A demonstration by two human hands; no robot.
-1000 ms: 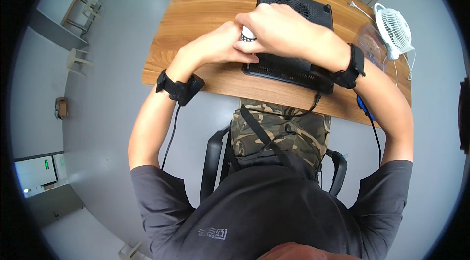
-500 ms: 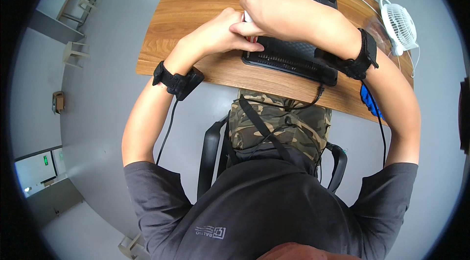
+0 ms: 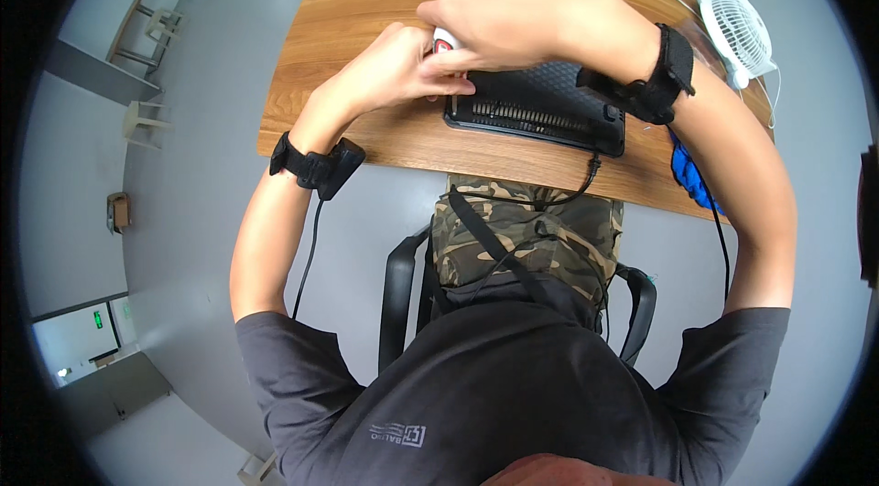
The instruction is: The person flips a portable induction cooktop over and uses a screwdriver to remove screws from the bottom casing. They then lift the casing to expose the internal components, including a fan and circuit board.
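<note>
My two hands meet over the left end of a flat black device [image 3: 549, 94] with a textured face, a slotted strip and a cable plugged into its near edge. Between them shows a small white-and-red object [image 3: 443, 42], mostly covered by fingers, so its kind is hidden. My left hand [image 3: 392, 67] is closed around its lower side, thumb reaching right under the other hand. From above, my right hand [image 3: 499, 17] grips the same object, its thumb pointing left across it. Black straps with small boxes circle both wrists.
The wooden table [image 3: 339, 5] carries a white fan [image 3: 735, 33] with its cord at the right. A blue cloth-like thing [image 3: 689, 177] lies at the right front edge. A black cable [image 3: 586, 182] runs from the device toward my lap. Chair armrests [image 3: 396, 289] flank me.
Both hands have shifted slightly left with the white-and-red object, and more of its red mark shows. The whole view has also moved a little.
</note>
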